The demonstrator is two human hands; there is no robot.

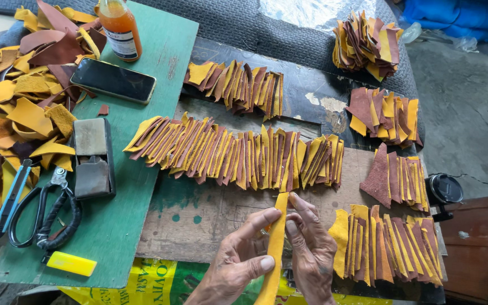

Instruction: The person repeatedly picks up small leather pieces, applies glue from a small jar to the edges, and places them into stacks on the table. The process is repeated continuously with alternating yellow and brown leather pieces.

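On my left, a loose heap of leather scraps (18,107) waits unsorted; mid-board, long rows of folded pieces (238,152) already stand. My left hand (238,260) and right hand (312,248) pinch one yellow leather strip (276,243) upright at the board's near edge.

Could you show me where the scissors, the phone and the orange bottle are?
scissors (49,217): head view, on the black handle loops.
phone (113,80): head view, middle of its dark screen.
orange bottle (121,31): head view, on its body by the label.
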